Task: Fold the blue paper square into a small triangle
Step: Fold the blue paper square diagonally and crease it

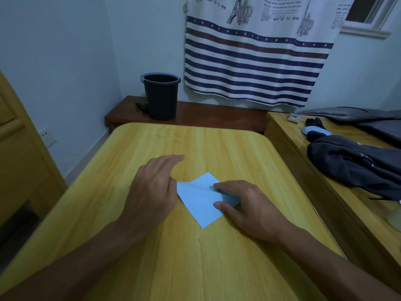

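Observation:
The blue paper square point(200, 199) lies flat on the yellow wooden table point(195, 257), turned like a diamond, with a faint crease across its upper part. My right hand point(243, 205) rests on its right corner, fingertips and thumb pressing the sheet down. My left hand point(154, 187) lies at the paper's left corner, fingers stretched out and apart, pointing toward the far edge; its palm edge touches or covers that corner.
A dark bucket point(161, 95) stands on a low brown bench point(195, 114) beyond the table. To the right, a second wooden surface point(288, 135) carries a dark bag point(355, 164), a mouse point(314, 130) and clothing. A striped curtain point(256, 61) hangs behind.

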